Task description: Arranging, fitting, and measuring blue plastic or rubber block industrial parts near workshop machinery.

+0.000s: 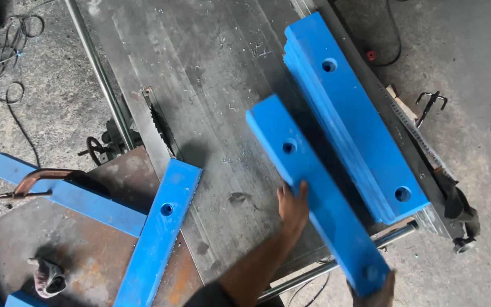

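Left grip: my left hand (292, 206) lies flat, open, against the left edge of the blue bar (313, 190); fingers straight, not wrapped.
Right grip: my right hand (377, 289) holds the near end of the bar from below, at the bottom edge of the view; I see only part of it, so I cannot tell how the fingers close.
Bar: long, blue, with round holes; it is lifted and tilted over the grey counter (211, 85).
Stack: more blue bars (356, 131) lie just right of it.
Saw blade: (160, 122) stands in the counter slot, left.
Other bars: (157, 239) on the rusty plate (86, 244).
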